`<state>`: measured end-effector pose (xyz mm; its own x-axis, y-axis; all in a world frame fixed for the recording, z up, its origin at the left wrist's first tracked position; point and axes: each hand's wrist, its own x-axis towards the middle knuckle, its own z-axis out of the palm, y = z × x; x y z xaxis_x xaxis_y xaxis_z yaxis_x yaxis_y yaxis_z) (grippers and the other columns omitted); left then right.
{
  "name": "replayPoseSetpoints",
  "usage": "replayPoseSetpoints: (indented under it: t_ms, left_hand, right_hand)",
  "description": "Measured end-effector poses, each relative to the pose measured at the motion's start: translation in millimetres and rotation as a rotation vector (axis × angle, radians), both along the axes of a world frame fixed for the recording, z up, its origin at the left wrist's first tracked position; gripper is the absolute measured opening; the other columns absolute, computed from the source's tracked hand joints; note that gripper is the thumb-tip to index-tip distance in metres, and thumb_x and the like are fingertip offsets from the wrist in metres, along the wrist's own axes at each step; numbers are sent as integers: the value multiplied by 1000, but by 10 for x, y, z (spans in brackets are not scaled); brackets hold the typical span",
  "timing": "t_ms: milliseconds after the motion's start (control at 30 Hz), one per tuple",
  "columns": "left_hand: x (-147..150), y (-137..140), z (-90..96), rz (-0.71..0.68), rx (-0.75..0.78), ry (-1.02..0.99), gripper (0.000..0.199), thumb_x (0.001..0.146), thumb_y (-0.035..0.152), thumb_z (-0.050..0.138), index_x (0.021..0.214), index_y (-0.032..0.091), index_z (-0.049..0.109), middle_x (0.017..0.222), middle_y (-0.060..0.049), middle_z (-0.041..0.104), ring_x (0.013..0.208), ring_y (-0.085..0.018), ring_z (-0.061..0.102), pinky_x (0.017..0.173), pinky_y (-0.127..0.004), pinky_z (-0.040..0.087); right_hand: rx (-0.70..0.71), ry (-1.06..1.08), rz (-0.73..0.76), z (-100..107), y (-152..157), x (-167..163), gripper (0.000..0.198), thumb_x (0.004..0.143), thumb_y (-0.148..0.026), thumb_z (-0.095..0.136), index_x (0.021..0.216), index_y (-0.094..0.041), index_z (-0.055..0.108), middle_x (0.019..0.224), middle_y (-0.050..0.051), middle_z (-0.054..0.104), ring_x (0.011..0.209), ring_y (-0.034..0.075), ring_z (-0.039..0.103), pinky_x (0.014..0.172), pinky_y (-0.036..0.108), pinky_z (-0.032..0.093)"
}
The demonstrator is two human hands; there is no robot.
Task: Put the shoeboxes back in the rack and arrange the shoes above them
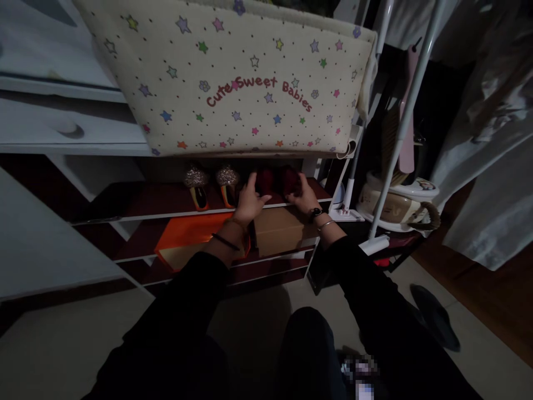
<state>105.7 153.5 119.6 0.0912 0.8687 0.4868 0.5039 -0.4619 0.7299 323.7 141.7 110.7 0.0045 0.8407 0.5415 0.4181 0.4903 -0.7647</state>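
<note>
A pair of dark red shoes, the left one [265,180] and the right one [289,181], stands side by side on the upper shelf of a shoe rack. My left hand [251,201] is curled around the outer side of the left shoe, thumb low at its near end. On the opposite side, my right hand [305,198] holds the right shoe in the same way. Dim light hides the fingertips and much of both shoes. Left of my left hand is a pair of glittery high heels, one [195,179] beside the other [227,178].
An orange box [195,228] and a brown cardboard box [278,230] fill the shelf below. A star-printed fabric bin [250,116] overhangs the top. White poles [400,122], a pink-handled brush [408,111] and a beige basin-like item [389,205] stand right. A dark slipper [435,316] lies on the floor.
</note>
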Motion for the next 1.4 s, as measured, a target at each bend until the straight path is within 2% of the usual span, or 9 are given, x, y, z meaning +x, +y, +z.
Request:
replayPoseSetpoints:
  t_ms: [133,333,500,800,933,1033,1200,1300,1400]
  left_hand:
    - [58,27,-38,6,63,-3,100,77,16,86,163,17,37,128,-19,69,84,-22,71,87,-38,59]
    - [26,31,-76,16,107,20,98,79,20,83,164,12,35,86,-5,72,71,-21,67,85,-38,59]
    - [-22,42,-81,20,146,-1,99,74,20,82,162,13,38,112,-14,73,76,-20,69,84,-37,60]
    - [19,12,-66,28,121,34,98,78,21,81,163,14,34,135,-20,66,78,-18,70,88,-36,60]
    - [20,26,-83,17,83,9,101,79,22,82,165,14,30,143,-22,62,86,-22,73,83,-35,61]
    - [6,28,-101,-13,83,-21,103,79,22,83,166,17,29,147,-23,59,90,-22,74,82,-33,61]
    - [13,-39,-85,23,86,-28,99,79,21,86,164,13,34,137,-23,64,88,-21,74,88,-34,61]
    - [37,-92,-34,39,65,-24,98,80,19,86,163,10,35,133,-23,66,90,-21,74,90,-36,62]
    - [44,-143,2,12,8,-64,101,79,18,86,164,7,32,139,-27,60,95,-23,75,90,-37,63]
  right_hand:
    - [-56,67,17,-9,-10,-50,96,72,-21,79,155,-22,32,98,2,73,72,17,71,75,32,61]
    - [-32,66,2,-51,-11,-136,95,74,-23,81,155,-22,31,89,-1,73,72,19,74,76,34,62]
    - [-3,50,25,-69,-32,-145,95,77,-24,79,157,-22,29,92,2,74,74,20,75,77,35,62]
    - [-35,-6,-18,-17,-130,-173,98,79,-22,78,162,-17,25,85,2,73,77,24,74,85,41,61]
    - [-33,-7,-20,-29,-127,-156,101,79,-26,80,163,-17,26,92,5,75,80,24,74,87,42,61]
    - [-26,-9,-30,-52,-116,-148,103,78,-27,81,164,-17,26,107,9,75,83,22,73,90,42,61]
    - [-12,-37,-65,-72,-109,-173,105,79,-25,81,166,-18,24,126,15,70,91,21,73,96,41,60]
    - [-52,-21,-79,-46,-128,-199,112,77,-25,84,168,-18,19,138,19,64,96,22,72,98,42,60]
    - [-80,53,-120,-16,-222,-234,118,76,-27,85,169,-15,14,150,24,53,104,23,71,99,43,59]
